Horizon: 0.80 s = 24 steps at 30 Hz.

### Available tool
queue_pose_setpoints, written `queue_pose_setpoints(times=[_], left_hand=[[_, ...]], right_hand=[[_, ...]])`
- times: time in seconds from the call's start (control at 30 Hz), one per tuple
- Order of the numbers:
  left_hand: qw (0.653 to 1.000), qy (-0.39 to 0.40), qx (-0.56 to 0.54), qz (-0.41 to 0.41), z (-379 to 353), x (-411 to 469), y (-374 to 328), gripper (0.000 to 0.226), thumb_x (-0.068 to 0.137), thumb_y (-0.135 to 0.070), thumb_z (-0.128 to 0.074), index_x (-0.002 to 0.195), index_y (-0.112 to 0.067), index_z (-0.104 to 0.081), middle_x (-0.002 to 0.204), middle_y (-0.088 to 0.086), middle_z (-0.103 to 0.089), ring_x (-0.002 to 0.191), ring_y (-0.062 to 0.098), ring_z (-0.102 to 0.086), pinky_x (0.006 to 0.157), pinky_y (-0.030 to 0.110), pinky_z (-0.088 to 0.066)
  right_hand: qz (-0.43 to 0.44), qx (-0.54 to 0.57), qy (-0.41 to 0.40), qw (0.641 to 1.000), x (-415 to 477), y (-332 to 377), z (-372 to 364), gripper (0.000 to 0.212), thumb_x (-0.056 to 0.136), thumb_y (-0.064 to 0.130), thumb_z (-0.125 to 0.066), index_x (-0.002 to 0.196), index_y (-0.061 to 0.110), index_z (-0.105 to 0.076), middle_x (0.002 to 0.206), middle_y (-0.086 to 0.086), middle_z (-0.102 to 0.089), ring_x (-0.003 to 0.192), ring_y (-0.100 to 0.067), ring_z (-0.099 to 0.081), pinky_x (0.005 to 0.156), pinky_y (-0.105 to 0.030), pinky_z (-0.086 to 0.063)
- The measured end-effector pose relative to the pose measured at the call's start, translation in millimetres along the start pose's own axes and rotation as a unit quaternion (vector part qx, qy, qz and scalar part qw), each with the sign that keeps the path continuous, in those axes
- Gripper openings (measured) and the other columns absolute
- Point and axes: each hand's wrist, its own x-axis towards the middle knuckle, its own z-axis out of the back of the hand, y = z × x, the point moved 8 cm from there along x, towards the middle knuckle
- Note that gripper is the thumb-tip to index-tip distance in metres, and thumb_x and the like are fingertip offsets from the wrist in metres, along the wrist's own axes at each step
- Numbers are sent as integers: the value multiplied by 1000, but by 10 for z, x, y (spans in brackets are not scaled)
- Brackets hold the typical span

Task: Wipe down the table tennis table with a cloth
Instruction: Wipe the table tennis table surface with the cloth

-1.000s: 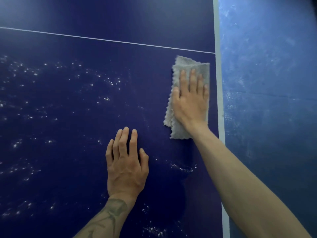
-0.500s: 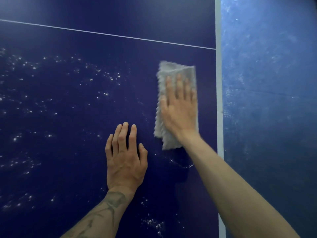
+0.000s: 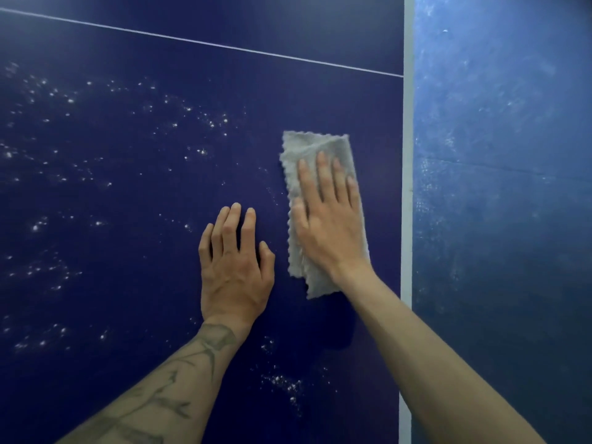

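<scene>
Grey cloth (image 3: 315,149), white-speckled navy table (image 3: 128,187), blue floor (image 3: 499,187)

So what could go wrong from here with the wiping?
The folded grey cloth is only pressed under the flat right hand, so it may bunch or slip out. White specks spread left across the dark blue table could be missed. The left hand resting on the table may leave marks.
</scene>
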Motion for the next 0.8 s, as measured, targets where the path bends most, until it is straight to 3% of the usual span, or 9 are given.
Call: queue_pose_setpoints(times=[0.07, 0.1, 0.23, 0.37, 0.5, 0.57, 0.6, 0.73, 0.8], left_hand=[[1000, 1, -5, -3, 15, -9, -6, 54, 106, -28, -42, 155, -7, -43, 162, 15, -38, 155, 31, -32, 130, 51, -21], [1000, 3, -8, -2, 22, -5, -1, 53, 107, -28, -41, 156, -7, -43, 162, 15, -38, 155, 31, -32, 130, 51, -21], [1000, 11, -17, -15, 49, -37, 33, 54, 108, -29, -41, 156, -5, -43, 164, 16, -35, 156, 32, -30, 130, 51, -19], [999, 6, 6, -37, 124, -205, 144, 56, 108, -29, -42, 159, -5, -39, 166, 17, -34, 155, 33, -31, 129, 52, -22], [999, 20, 24, -39, 59, -317, 252, 58, 109, -29, -37, 161, -4, -34, 168, 17, -31, 157, 34, -29, 129, 54, -22], [999, 18, 21, -36, 40, -326, 268, 58, 109, -29, -38, 161, -4, -35, 167, 17, -31, 157, 33, -28, 130, 53, -20], [999, 18, 17, -33, 35, -322, 274, 57, 108, -29, -39, 160, -4, -35, 167, 16, -32, 157, 32, -28, 130, 52, -19], [999, 16, 5, -27, 45, -309, 285, 57, 107, -27, -42, 159, -5, -37, 166, 15, -33, 157, 31, -29, 130, 52, -20], [1000, 15, 2, -28, 47, -308, 285, 57, 107, -27, -42, 159, -4, -38, 166, 15, -34, 157, 31, -30, 130, 53, -21]], right_hand=[[72, -26, 14, 997, -396, -22, -24, 64, 112, 41, -21, 172, 26, -6, 180, -4, 5, 166, -21, 7, 135, -48, -4], [64, -25, 21, 997, -544, -183, -8, 64, 112, 42, -22, 172, 27, -5, 180, -2, 6, 166, -19, 8, 135, -48, -5], [-101, 7, 6, 995, -526, -821, 148, 64, 111, 44, -18, 172, 32, -5, 180, 2, 4, 165, -16, 7, 134, -50, -4], [-168, 32, -24, 985, -26, -480, 148, 67, 109, 45, -14, 172, 26, 0, 180, -5, 7, 166, -24, 8, 134, -50, 2], [37, 2, 0, 999, -258, 317, -43, 65, 111, 42, -23, 172, 23, -10, 180, -7, -2, 166, -25, 1, 134, -48, -2], [99, -19, 22, 995, -518, 218, -89, 64, 113, 41, -26, 172, 25, -9, 180, -5, 1, 166, -22, 4, 135, -48, -4], [80, -19, 27, 996, -566, 19, -67, 64, 113, 41, -25, 172, 26, -6, 180, -4, 4, 166, -20, 6, 135, -49, -4], [-132, 18, -4, 991, -314, -629, 107, 65, 110, 44, -19, 172, 29, -7, 180, -2, 2, 166, -21, 5, 134, -51, -3], [-153, 21, -23, 988, -71, -463, 113, 66, 110, 44, -17, 172, 26, -3, 180, -5, 5, 166, -24, 6, 134, -51, 0]])
